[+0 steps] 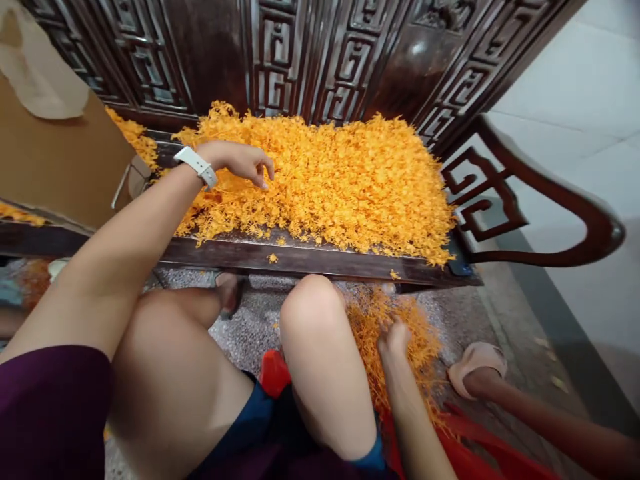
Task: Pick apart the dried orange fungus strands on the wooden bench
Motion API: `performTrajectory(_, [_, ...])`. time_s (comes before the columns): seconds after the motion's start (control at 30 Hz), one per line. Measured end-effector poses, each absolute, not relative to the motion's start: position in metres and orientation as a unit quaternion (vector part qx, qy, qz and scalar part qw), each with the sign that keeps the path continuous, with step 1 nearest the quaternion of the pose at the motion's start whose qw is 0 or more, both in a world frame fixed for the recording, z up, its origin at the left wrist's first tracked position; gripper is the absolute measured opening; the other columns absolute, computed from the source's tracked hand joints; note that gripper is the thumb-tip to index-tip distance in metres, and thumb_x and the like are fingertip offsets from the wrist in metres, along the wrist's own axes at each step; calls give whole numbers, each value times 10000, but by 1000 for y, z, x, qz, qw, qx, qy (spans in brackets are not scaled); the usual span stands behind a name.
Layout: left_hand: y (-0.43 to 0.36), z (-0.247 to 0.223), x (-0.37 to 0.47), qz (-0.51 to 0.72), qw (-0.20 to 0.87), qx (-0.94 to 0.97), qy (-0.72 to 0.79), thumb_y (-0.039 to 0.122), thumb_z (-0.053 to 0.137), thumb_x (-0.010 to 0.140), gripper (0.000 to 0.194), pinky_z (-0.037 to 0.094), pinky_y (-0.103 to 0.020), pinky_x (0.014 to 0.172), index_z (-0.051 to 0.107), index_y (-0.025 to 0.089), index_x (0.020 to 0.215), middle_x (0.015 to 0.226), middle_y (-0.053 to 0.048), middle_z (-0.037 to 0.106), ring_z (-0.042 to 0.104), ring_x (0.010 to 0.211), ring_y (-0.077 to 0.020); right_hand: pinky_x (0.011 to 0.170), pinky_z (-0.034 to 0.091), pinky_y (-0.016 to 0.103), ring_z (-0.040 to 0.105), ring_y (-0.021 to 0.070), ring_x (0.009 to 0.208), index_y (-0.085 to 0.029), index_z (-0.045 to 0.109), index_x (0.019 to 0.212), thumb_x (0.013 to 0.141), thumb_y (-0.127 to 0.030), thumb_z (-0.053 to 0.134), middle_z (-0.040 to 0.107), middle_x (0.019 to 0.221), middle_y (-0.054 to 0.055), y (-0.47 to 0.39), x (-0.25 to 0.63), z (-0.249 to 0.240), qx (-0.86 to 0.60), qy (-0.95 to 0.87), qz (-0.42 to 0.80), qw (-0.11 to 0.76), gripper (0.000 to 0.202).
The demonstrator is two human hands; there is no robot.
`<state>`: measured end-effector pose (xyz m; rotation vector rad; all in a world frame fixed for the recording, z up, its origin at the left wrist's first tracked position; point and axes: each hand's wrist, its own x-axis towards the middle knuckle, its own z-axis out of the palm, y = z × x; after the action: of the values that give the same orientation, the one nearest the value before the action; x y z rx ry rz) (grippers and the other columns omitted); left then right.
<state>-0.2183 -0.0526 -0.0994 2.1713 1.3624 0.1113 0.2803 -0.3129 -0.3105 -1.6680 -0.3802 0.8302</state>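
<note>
Over the left part of a broad heap of small yellow-orange, spiky flower-like pieces (350, 180) is my left hand (247, 165). Its fingers are bent loosely with a gap to the thumb, and nothing shows between them. Down at the right, beside my knee, my right hand (395, 335) reaches into a bunch of thin, stringy orange strands (370, 333). That hand is smeared by motion and its fingers are mostly hidden, so their grip cannot be made out.
The heap lies on a dark wooden bench (320, 260) with a carved backrest and a curved armrest (565, 187). A cardboard box (60, 153) stands at the left. Red plastic (460, 443) lies under the strands. Another person's sandalled foot (477, 370) is at the right.
</note>
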Motion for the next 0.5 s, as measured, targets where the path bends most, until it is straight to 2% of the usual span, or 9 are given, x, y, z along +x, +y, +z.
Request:
performTrajectory(0.07, [-50, -104, -226, 63, 253, 817, 515, 540, 833, 678, 461, 494, -397, 924, 818, 232, 1020, 905, -68, 745, 677, 1003, -292, 612, 467, 247, 505, 130, 737, -249, 474, 886, 604, -283, 610, 482, 887, -40, -303, 288, -297, -729, -169, 290, 597, 315])
performTrajectory(0.17, [-48, -96, -231, 52, 196, 828, 522, 548, 855, 705, 451, 481, -409, 992, 816, 211, 1003, 1024, -77, 745, 661, 1096, -296, 656, 462, 252, 557, 126, 772, -217, 602, 930, 630, -276, 668, 587, 947, -21, -295, 277, -266, -717, -238, 251, 606, 313])
performTrajectory(0.27, [-55, -74, -229, 2, 156, 807, 569, 542, 782, 826, 516, 431, -368, 1063, 789, 139, 1148, 1154, -98, 721, 633, 1181, -269, 700, 489, 287, 583, 132, 704, -194, 696, 914, 734, -305, 723, 650, 839, -6, -281, 226, -230, -640, -388, 278, 603, 213])
performTrajectory(0.37, [-70, -51, -227, 32, 129, 808, 573, 551, 654, 942, 564, 407, -364, 1062, 728, 106, 1281, 1158, -106, 705, 635, 1170, -264, 700, 512, 317, 620, 164, 724, -205, 739, 956, 858, -391, 739, 692, 849, 20, -251, 148, -198, -536, -573, 390, 481, 210])
performTrajectory(0.43, [-84, -43, -227, 71, 102, 816, 565, 571, 610, 965, 542, 412, -363, 1009, 740, 114, 1227, 1097, -103, 703, 644, 1090, -256, 768, 520, 335, 637, 175, 805, -215, 735, 1001, 937, -449, 689, 717, 925, 40, -223, 91, -185, -443, -666, 429, 420, 247])
performTrajectory(0.5, [-103, -43, -227, 153, 70, 801, 575, 563, 634, 953, 450, 406, -358, 947, 764, 148, 1072, 1015, -89, 691, 623, 986, -232, 839, 513, 359, 623, 189, 864, -214, 708, 1029, 969, -499, 657, 715, 992, 63, -194, 37, -181, -404, -730, 391, 389, 295])
